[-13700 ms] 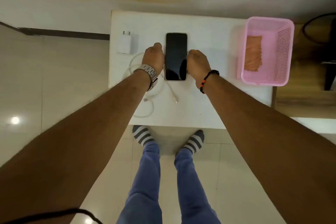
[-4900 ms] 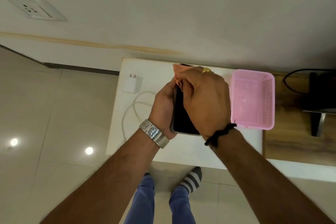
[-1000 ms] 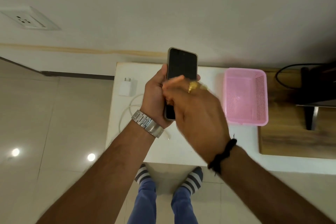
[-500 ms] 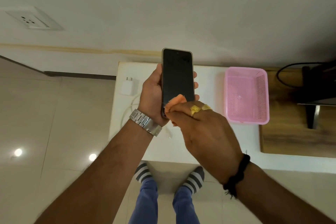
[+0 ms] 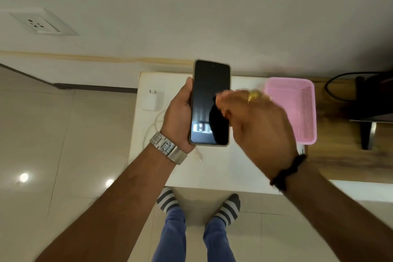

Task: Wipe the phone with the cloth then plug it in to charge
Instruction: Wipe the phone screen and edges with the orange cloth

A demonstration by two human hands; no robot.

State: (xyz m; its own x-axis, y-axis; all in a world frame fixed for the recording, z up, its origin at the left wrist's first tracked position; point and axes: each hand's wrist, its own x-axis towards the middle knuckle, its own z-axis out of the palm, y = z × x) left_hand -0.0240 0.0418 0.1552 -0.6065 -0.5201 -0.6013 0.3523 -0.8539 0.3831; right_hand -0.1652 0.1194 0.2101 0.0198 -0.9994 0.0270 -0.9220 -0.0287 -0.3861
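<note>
My left hand (image 5: 178,116) holds the black phone (image 5: 207,95) upright above the white table (image 5: 223,168), screen toward me. My right hand (image 5: 258,121) is closed and blurred at the phone's right edge, over the middle of the screen. The orange cloth is hidden inside that fist, with only a faint orange tint at the knuckles. The white charger plug (image 5: 151,100) lies on the table's left side, and its white cable (image 5: 152,125) curls below it, the connector end (image 5: 199,157) near my left wrist.
A pink basket (image 5: 297,112) stands on the table's right end. A wall socket (image 5: 36,23) sits on the wall at upper left. To the right is a wooden surface (image 5: 340,155) with a dark device (image 5: 374,100) and black cable.
My right hand has swept from the phone's bottom edge up and to the right, across the screen. The phone stays upright in my left hand.
</note>
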